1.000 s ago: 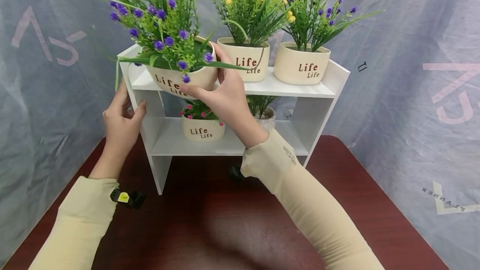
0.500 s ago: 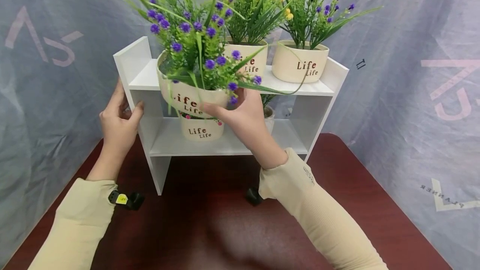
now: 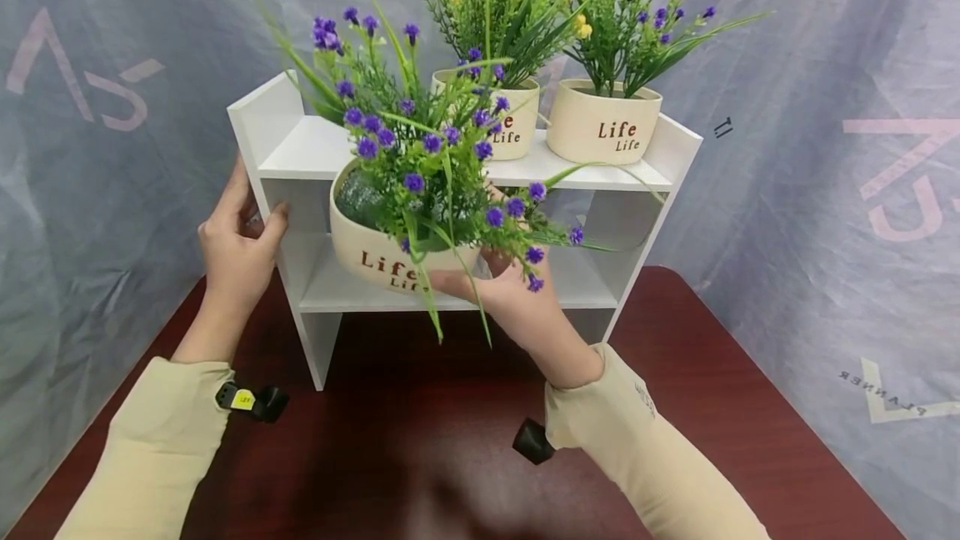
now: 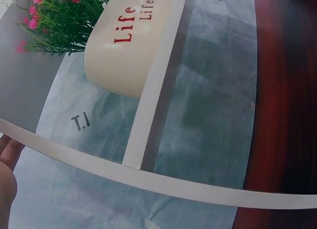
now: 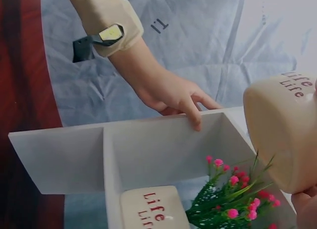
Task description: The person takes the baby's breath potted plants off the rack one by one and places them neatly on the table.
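Head view: a person's right hand (image 3: 517, 302) is holding a cream oval pot (image 3: 378, 255) in the air, in front of a white shelf unit (image 3: 303, 215). The hand is curling around the pot's right end, spread as wide as the pot needs, with the thumb lying along the front; the other fingers are mostly hidden. The pot is tilting, its right end lower, and the word "Life" is showing twice in dark red on its front. Purple flowers (image 3: 432, 142) and long green blades are leaning out of it to the right, partly covering the hand.

The left hand (image 3: 243, 244) is gripping the unit's left side panel, only slightly open, with the thumb on the near side and the fingers reaching around the outside. Right wrist view is showing the same grip on the panel's edge, and also the underside of the held pot.

On the top board, a pot of yellow flowers (image 3: 517, 127) is standing partly behind the purple blooms, and a second purple-flowered pot (image 3: 600, 127) is standing upright just beside it, towards the right end. Left wrist view is showing a pot of pink flowers (image 4: 126, 45) in the lower compartment.

The unit is standing on a glossy red-brown surface (image 3: 420, 440), and grey-blue cloth (image 3: 135, 23) printed with pale letters is hanging behind. Both arms are wearing cream sleeves (image 3: 161, 432).
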Tool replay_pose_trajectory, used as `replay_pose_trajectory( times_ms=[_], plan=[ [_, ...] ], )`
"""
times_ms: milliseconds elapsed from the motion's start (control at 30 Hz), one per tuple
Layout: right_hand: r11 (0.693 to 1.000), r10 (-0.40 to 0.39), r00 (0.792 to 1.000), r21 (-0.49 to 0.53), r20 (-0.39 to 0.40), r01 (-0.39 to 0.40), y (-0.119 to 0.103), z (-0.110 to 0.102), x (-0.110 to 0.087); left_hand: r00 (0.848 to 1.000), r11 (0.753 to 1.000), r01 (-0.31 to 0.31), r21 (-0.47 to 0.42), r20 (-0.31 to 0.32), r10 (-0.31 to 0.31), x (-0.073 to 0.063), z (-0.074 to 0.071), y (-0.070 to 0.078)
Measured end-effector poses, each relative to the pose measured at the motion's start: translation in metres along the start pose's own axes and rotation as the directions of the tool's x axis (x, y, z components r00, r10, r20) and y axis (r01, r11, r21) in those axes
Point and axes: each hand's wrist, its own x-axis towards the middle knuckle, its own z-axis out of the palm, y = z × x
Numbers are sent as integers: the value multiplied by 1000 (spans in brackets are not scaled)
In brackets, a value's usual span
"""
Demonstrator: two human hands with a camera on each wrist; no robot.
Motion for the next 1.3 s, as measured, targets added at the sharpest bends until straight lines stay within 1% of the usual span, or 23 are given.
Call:
replay_pose_trajectory(
  times_ms=[33, 67, 100, 200, 300, 400, 500, 533, 600, 667, 767, 833, 867, 967, 1100, 1300],
  plan=[
    [989, -32, 999, -143, 5, 33, 4, -3, -1, 1000, 1000, -2, -3, 0, 2, 0, 0, 0],
    [967, -59, 998, -246, 18, 62, 7, -5, -2, 1000, 1000, -2, -5, 1, 2, 0, 0, 1],
    [963, -62, 998, -262, 29, 67, 10, -6, -4, 1000, 1000, -1, -10, 1, 1, 1, 0, 1],
    [953, -126, 986, -262, 109, 151, 19, -10, -6, 1000, 1000, -1, -22, 4, 1, 1, 0, 1],
    [938, -212, 958, -236, 195, 256, 28, -13, -6, 1000, 1000, -2, -25, 5, 2, 0, 0, 1],
    [926, -178, 965, -300, 194, 231, 38, -15, -11, 1000, 1000, -5, -14, 5, 5, 0, 0, 1],
    [922, -111, 980, -351, 166, 164, 48, -16, -13, 1000, 1000, -5, -5, 5, 5, 0, -1, 1],
    [923, -104, 980, -351, 170, 158, 50, -16, -13, 1000, 1000, -7, -4, 4, 8, 0, -1, 1],
    [920, -112, 975, -350, 189, 174, 55, -17, -12, 1000, 1000, -11, -6, 1, 11, 0, -1, 0],
    [913, -100, 976, -373, 196, 168, 61, -18, -12, 1000, 1000, -14, -6, -1, 14, 0, 0, 0],
    [904, -112, 970, -383, 216, 190, 71, -19, -11, 1000, 1000, -12, -2, 2, 12, 0, 0, 1],
    [908, -114, 967, -371, 229, 195, 77, -20, -11, 1000, 1000, -12, -1, 9, 12, 0, -1, 1],
    [912, -125, 962, -353, 244, 208, 80, -20, -10, 1000, 1000, -11, -1, 12, 11, -1, -1, 1],
    [912, -135, 954, -342, 266, 224, 89, -20, -9, 999, 1000, -23, -9, 23, 23, 0, -1, 1],
    [898, -126, 959, -381, 253, 218, 101, -20, -8, 999, 999, -40, -15, 28, 40, 0, -1, -1],
    [912, -109, 964, -362, 242, 194, 120, -18, -6, 998, 999, -53, -4, 27, 53, 0, -1, -2]
  ],
)
